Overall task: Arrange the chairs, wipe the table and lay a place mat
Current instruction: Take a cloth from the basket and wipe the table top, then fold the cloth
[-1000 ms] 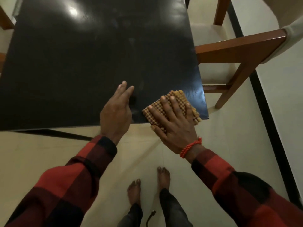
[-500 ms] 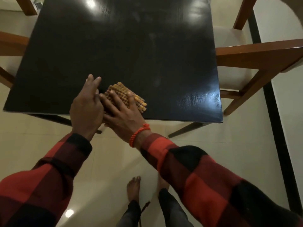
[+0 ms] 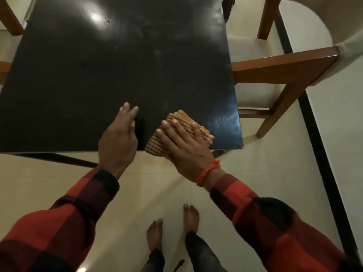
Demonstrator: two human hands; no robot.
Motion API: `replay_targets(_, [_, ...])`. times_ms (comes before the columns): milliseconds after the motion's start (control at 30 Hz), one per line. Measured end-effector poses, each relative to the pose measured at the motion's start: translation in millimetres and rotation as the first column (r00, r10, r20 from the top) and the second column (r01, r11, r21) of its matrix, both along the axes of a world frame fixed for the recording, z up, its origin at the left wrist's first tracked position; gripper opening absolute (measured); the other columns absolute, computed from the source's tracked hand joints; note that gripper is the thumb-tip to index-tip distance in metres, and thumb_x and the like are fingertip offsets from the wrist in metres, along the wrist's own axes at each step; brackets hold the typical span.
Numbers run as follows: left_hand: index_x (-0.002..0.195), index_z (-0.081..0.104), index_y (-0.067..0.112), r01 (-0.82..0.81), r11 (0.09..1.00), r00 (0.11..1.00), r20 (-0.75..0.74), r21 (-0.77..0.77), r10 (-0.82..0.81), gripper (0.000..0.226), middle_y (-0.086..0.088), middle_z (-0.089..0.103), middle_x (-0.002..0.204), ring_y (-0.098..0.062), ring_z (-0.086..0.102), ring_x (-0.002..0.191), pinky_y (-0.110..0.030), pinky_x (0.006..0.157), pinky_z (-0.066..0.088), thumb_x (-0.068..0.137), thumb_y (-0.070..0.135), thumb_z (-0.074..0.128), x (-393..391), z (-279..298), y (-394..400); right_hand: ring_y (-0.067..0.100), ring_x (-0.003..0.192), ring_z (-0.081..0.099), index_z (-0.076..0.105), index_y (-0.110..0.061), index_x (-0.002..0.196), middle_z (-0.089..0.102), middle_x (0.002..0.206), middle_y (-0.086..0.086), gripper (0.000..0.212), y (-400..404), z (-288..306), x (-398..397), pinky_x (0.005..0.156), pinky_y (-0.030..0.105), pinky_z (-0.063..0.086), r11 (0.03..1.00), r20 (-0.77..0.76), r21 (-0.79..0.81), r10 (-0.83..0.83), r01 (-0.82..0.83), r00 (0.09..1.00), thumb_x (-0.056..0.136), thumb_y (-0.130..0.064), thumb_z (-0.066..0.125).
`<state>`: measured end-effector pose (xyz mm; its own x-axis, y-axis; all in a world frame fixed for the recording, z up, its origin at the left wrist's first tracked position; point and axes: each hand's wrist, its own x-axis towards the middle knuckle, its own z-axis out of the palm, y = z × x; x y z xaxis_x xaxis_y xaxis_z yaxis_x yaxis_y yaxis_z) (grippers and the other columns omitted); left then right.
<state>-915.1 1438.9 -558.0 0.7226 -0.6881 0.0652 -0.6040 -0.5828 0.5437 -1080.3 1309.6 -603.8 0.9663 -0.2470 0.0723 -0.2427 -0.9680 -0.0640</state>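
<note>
since half a second ago my right hand [image 3: 185, 146] is sitting further right along the near edge of the black table [image 3: 117, 75], and the yellow-brown waffle cloth [image 3: 182, 119] is lying under it again near the front right corner, where it was a second ago. i am seeing the fingers lying straight and slightly spread, pressing flat on the cloth, with part of the cloth hanging past the table edge below the palm. a red thread band [image 3: 208, 173] is sitting around that wrist. my left hand [image 3: 118, 143] is now apart from the right one, just beside the cloth on its left, fingers extended and close together, tips resting on the tabletop; it is holding nothing. both sleeves are showing red and dark checks. a wooden chair [image 3: 284, 63] with a pale cushion is standing close against the table's right side, its seat partly under the top. another chair's wooden frame [image 3: 8, 18] is showing at the far left. i am seeing bare feet [image 3: 172, 226] on the pale tiled floor below. no place mat is showing in this view.
</note>
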Motion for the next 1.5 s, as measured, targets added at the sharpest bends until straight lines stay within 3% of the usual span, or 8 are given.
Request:
replay_targets(333, [0.15, 0.048, 0.019, 0.225, 0.974, 0.974, 0.002, 0.039, -0.225, 0.047, -0.005, 0.04, 0.159, -0.02, 0.038, 0.146, -0.029, 0.116, 0.027, 0.103, 0.011, 0.047, -79.8, 1.2, -66.9, 0.01, 0.156, 0.0, 0.014, -0.032, 0.16, 0.007, 0.169, -0.008, 0.059, -73.2, 11.0, -113.7, 0.126, 0.044, 0.012, 0.829, -0.022, 0.413, -0.405, 0.377, 0.914, 0.105, -0.053, 0.015])
replay_targets(433, [0.149, 0.049, 0.018, 0.248, 0.968, 0.969, -0.028, 0.029, -0.247, 0.046, -0.007, 0.043, 0.157, -0.021, 0.042, 0.144, -0.028, 0.115, 0.026, 0.103, 0.009, 0.046, -105.6, 5.0, -72.6, 0.007, 0.139, 0.046, 0.038, -0.041, 0.15, 0.042, 0.157, 0.001, 0.042, -61.8, 28.5, -109.8, 0.111, 0.035, 0.045, 0.296, -0.048, 0.884, -0.712, 0.362, 0.7, 0.108, -0.043, 0.034])
replay_targets(500, [0.149, 0.048, 0.019, 0.285, 0.959, 0.958, -0.05, 0.01, -0.284, 0.047, -0.006, 0.043, 0.157, -0.021, 0.043, 0.144, -0.027, 0.116, 0.026, 0.103, 0.009, 0.045, -125.2, 13.2, -72.8, 0.012, 0.107, 0.066, 0.058, -0.04, 0.125, 0.063, 0.13, 0.008, 0.024, -50.6, 51.9, -102.9, 0.091, 0.037, 0.058, -0.046, -0.152, 0.976, -0.848, 0.215, 0.507, 0.109, -0.032, 0.041])
replay_targets(733, [0.156, 0.035, 0.031, 0.298, 0.954, 0.923, -0.245, -0.034, -0.297, 0.046, 0.004, 0.032, 0.163, -0.008, 0.029, 0.15, -0.024, 0.12, 0.024, 0.109, 0.028, 0.035, -134.0, 48.2, -61.1, 0.031, 0.124, 0.059, 0.063, -0.015, 0.122, 0.064, 0.132, 0.015, 0.025, -30.2, 97.8, -100.5, 0.106, 0.045, 0.047, -0.396, -0.343, 0.899, -0.902, -0.186, 0.264, 0.106, -0.026, 0.047])
replay_targets(1000, [0.159, 0.024, 0.032, -0.129, 0.988, 0.843, -0.534, -0.086, 0.064, 0.063, 0.002, 0.034, 0.162, -0.016, 0.038, 0.145, -0.043, 0.118, 0.036, 0.102, 0.053, 0.044, -81.5, 119.7, 3.7, 0.037, 0.135, 0.051, 0.062, -0.004, 0.135, 0.056, 0.142, 0.024, 0.058, 34.4, 176.5, -26.9, 0.116, 0.052, 0.035, -0.777, -0.443, 0.521, -0.599, -0.352, 0.667, 0.097, -0.046, 0.05])
replay_targets(1200, [0.138, 0.056, 0.018, -0.695, 0.695, 0.325, -0.943, -0.186, 0.073, 0.059, 0.0, 0.072, 0.123, -0.019, 0.07, 0.108, -0.042, 0.096, 0.056, 0.085, 0.033, 0.076, -45.2, 168.1, 96.0, 0.041, 0.139, 0.046, 0.055, -0.006, 0.143, 0.051, 0.147, 0.025, 0.086, 104.0, 221.9, 42.7, 0.12, 0.057, 0.028, -0.903, -0.315, 0.356, -0.359, -0.242, 0.878, 0.088, -0.072, 0.053])
replay_targets(1300, [0.127, 0.062, 0.018, -0.774, 0.589, 0.338, -0.938, -0.232, 0.075, 0.039, -0.001, 0.075, 0.114, -0.024, 0.069, 0.111, -0.046, 0.096, 0.056, 0.089, 0.015, 0.071, -32.1, 190.7, 144.2, 0.041, 0.143, 0.041, 0.051, -0.009, 0.147, 0.046, 0.152, 0.024, 0.082, 144.3, 241.7, 72.9, 0.119, 0.059, 0.028, -0.914, -0.272, 0.383, -0.25, -0.134, 0.929, 0.09, -0.067, 0.058])
replay_targets(1500, [0.118, 0.058, 0.026, -0.759, 0.538, 0.591, -0.735, -0.367, 0.332, 0.039, 0.006, 0.068, 0.115, -0.012, 0.064, 0.109, -0.038, 0.093, 0.057, 0.087, 0.012, 0.075, 3.1, 235.9, 240.5, 0.034, 0.123, 0.057, 0.055, -0.005, 0.142, 0.056, 0.141, 0.021, 0.074, 216.8, 274.4, 130.0, 0.115, 0.053, 0.036, -0.873, -0.223, 0.485, -0.172, -0.044, 0.96, 0.089, -0.057, 0.062])
